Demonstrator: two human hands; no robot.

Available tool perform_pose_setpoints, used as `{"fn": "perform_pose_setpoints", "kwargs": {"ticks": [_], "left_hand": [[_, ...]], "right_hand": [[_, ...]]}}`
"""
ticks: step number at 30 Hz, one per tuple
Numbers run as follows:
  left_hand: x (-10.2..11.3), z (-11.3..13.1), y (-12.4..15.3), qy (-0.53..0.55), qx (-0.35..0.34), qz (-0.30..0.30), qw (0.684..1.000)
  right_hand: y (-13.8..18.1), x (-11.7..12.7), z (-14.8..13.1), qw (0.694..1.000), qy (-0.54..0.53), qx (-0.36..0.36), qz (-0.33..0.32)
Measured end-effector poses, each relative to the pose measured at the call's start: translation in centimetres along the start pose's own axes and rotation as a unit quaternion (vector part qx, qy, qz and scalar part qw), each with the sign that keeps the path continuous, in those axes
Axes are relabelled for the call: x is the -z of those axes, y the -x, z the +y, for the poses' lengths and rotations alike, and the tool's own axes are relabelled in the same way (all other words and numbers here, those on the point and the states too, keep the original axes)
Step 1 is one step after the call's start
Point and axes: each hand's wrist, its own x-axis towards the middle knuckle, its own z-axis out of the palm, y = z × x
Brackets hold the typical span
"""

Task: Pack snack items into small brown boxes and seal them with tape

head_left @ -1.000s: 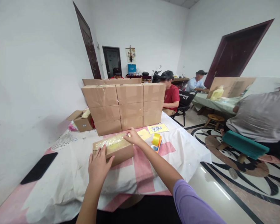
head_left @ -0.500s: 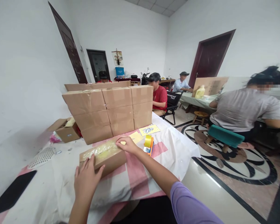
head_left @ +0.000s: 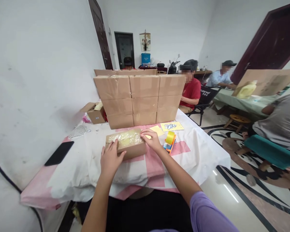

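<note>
A brown cardboard box (head_left: 132,153) lies lengthwise on the cloth-covered table in front of me. Shiny, wrinkled clear tape (head_left: 129,137) runs along its top, with a yellowish patch showing through. My left hand (head_left: 111,157) rests on the box's left end, fingers spread over the top and thumb against the front side. At the right end of the top, the fingertips of my right hand (head_left: 151,138) are pinched together by the end of the tape; what is between them is hidden. An orange-and-blue tape dispenser (head_left: 173,145) with a yellow tape roll (head_left: 169,137) stands right of that hand.
Stacked cardboard boxes (head_left: 145,104) form a wall behind the work. Yellow card with a drawing (head_left: 172,126), a black flat pad (head_left: 59,153), a white perforated piece (head_left: 77,132) and an open carton (head_left: 96,116) lie about. A person in red (head_left: 193,90) sits beyond; others sit at right.
My view has swung to the right, so the box and table appear shifted left relative to my body less than before. Both hands keep nearly the same places on the box.
</note>
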Motion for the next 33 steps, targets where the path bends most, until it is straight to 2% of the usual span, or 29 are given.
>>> {"fn": "perform_pose_setpoints", "kwargs": {"ticks": [7, 11, 15, 17, 19, 22, 25, 29, 33], "left_hand": [[-0.2, -0.4, 0.0, 0.016, -0.003, -0.008, 1.000], [-0.2, -0.7, 0.2, 0.020, -0.009, -0.008, 1.000], [-0.3, -0.5, 0.1, 0.007, -0.009, 0.001, 1.000], [-0.5, -0.3, 0.0, -0.007, -0.008, 0.006, 1.000], [-0.6, -0.1, -0.2, -0.013, -0.006, 0.009, 1.000], [-0.8, -0.2, -0.2, -0.010, -0.007, 0.014, 1.000], [-1.0, -0.3, -0.1, -0.006, -0.005, 0.023, 1.000], [-1.1, -0.2, 0.0, -0.005, -0.002, 0.021, 1.000], [-0.9, 0.1, 0.0, -0.007, 0.006, 0.014, 1.000]], "right_hand": [[1.1, 0.1, -0.4, 1.000, 0.000, 0.000, 0.028], [1.8, 0.0, -0.7, 0.998, -0.047, 0.002, 0.050], [1.5, 0.5, -1.1, 0.985, -0.106, -0.019, 0.137], [0.7, 1.5, -1.4, 0.973, -0.125, -0.014, 0.194], [-0.2, 2.7, -1.8, 0.964, -0.149, -0.011, 0.218], [-1.2, 4.2, -2.1, 0.970, -0.167, -0.044, 0.171], [-1.3, 4.6, -2.0, 0.972, -0.176, -0.096, 0.120], [-0.7, 4.2, -1.7, 0.952, -0.235, -0.149, 0.131], [-0.2, 3.7, -1.9, 0.928, -0.308, -0.169, 0.124]]}}
